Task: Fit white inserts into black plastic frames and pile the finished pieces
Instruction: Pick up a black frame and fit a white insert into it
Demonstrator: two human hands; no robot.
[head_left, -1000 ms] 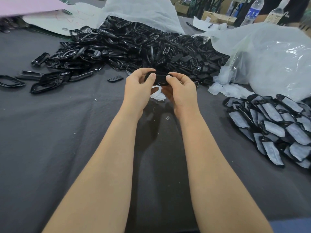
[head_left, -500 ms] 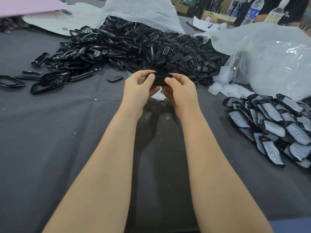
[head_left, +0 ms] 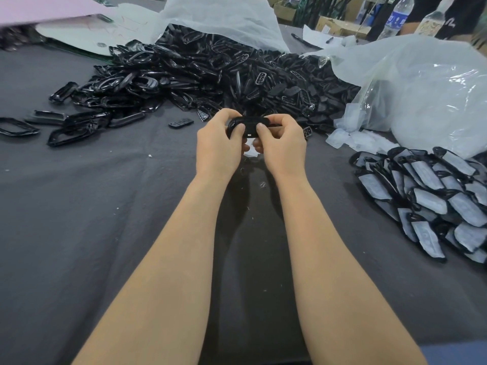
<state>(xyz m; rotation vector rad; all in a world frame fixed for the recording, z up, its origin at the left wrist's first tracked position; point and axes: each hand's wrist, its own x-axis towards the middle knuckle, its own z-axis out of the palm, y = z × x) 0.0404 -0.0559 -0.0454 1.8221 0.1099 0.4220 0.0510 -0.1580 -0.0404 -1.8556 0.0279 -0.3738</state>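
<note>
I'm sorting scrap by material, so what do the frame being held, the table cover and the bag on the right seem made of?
The black frame is probably moulded plastic, glossy, with highlights along its rim. The table cover looks like cloth, matte dark grey, creased and lint-specked. The bag is likely thin plastic film, translucent, crinkled and shiny.

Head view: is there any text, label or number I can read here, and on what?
None can be read.
Water bottle: blue label, white print too blurred.
Dark garment: white mark, too blurred.
Black frame in left hand and right hand: no lettering shows.
</note>
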